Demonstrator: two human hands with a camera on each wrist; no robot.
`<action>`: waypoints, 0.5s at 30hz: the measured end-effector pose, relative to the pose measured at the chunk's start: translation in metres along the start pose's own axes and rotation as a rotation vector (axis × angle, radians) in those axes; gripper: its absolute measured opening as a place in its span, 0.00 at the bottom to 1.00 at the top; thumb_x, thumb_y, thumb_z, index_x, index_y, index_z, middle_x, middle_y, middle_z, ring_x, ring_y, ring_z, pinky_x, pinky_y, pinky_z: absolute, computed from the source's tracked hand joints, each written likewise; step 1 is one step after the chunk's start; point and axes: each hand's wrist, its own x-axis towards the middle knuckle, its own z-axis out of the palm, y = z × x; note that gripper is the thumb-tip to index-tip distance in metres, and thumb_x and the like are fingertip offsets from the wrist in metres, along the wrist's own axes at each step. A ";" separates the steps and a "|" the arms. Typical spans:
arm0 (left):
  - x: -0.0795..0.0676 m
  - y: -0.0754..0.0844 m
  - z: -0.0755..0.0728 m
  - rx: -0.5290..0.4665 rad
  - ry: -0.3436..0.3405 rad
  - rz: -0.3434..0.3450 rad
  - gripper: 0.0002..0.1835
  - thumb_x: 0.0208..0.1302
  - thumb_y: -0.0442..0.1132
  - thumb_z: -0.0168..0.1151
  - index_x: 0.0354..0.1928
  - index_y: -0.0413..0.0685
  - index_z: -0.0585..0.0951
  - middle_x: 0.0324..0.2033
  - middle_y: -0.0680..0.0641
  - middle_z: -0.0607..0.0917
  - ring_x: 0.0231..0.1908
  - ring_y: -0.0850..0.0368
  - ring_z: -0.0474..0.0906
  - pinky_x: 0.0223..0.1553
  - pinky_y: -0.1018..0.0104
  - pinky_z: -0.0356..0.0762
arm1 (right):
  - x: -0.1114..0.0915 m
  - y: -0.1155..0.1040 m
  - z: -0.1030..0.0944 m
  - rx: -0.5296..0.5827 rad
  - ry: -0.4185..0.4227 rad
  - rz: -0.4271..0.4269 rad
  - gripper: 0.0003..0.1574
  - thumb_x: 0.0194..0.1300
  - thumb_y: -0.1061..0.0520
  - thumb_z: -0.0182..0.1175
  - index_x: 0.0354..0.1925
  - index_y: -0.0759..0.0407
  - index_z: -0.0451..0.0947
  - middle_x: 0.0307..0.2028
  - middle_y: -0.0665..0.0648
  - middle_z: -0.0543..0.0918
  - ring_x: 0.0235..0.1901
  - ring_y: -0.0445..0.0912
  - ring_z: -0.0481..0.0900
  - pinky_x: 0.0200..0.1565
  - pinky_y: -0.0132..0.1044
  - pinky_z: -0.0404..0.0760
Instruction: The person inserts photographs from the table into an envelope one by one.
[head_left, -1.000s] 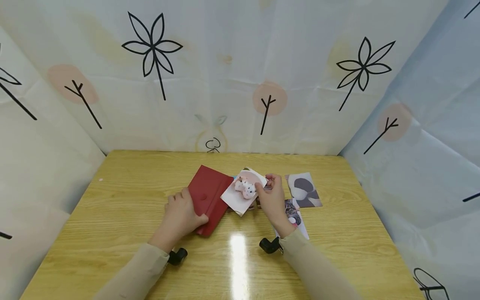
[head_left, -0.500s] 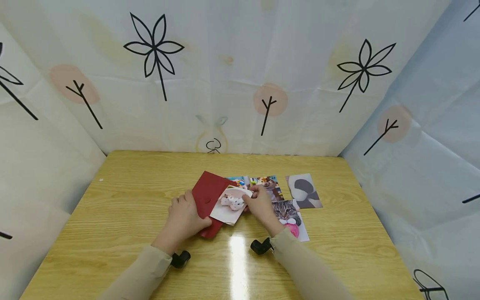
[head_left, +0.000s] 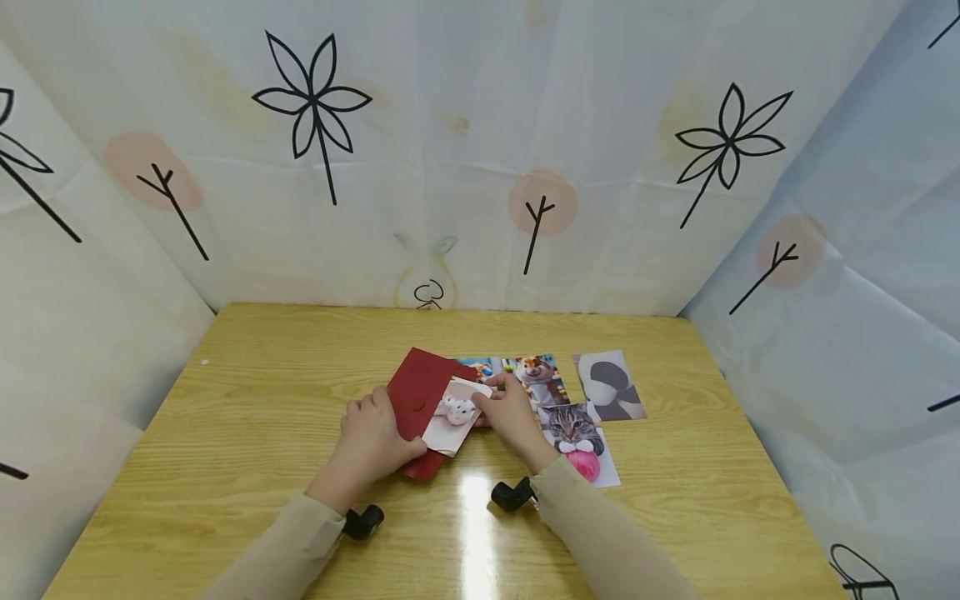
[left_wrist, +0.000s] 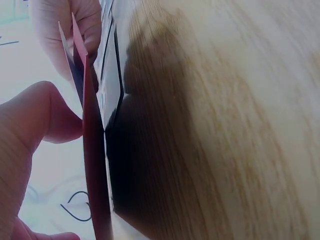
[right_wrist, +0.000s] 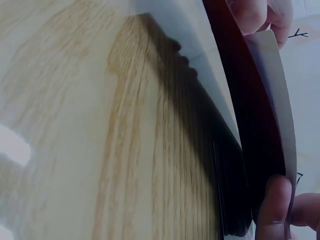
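Red folder [head_left: 417, 379], head view: it is lying aslant near the middle of the surface [head_left: 262, 417]; the left hand [head_left: 372, 440] is gripping its left part, fingers bending at the edge.
Toy-print card [head_left: 459, 412], head view: it is sitting over the folder's right part, its picture looking cut off by the red; the right hand [head_left: 517, 421] is pinching its outer edge.
Loose photos, head view: a cat photo [head_left: 573, 427], a plush-animal photo [head_left: 538, 379] and a grey photo [head_left: 602, 387] are lying to the right; a blue-toned photo [head_left: 474, 364] is showing partly behind the folder. The right wrist could drag the cat photo if it swings low.
Folder mouth, left wrist view: the left thumb [left_wrist: 55, 120] is pressing on the upper face; card and folder edges are forming a narrow V. Pressing too hard could squeeze a pocket closed and make the card catch.
Card edge, right wrist view: the right fingers [right_wrist: 274, 202] are pinching it from both faces, and it is bowing slightly. Pushing at a slant could crease a corner. How deep it is sitting, I cannot tell.
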 end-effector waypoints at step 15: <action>-0.003 -0.005 0.000 -0.187 -0.039 0.043 0.60 0.42 0.58 0.73 0.69 0.33 0.51 0.57 0.33 0.68 0.54 0.34 0.65 0.52 0.41 0.68 | -0.005 -0.016 0.004 0.039 0.099 -0.134 0.24 0.63 0.65 0.62 0.55 0.66 0.65 0.24 0.61 0.79 0.21 0.56 0.79 0.31 0.54 0.81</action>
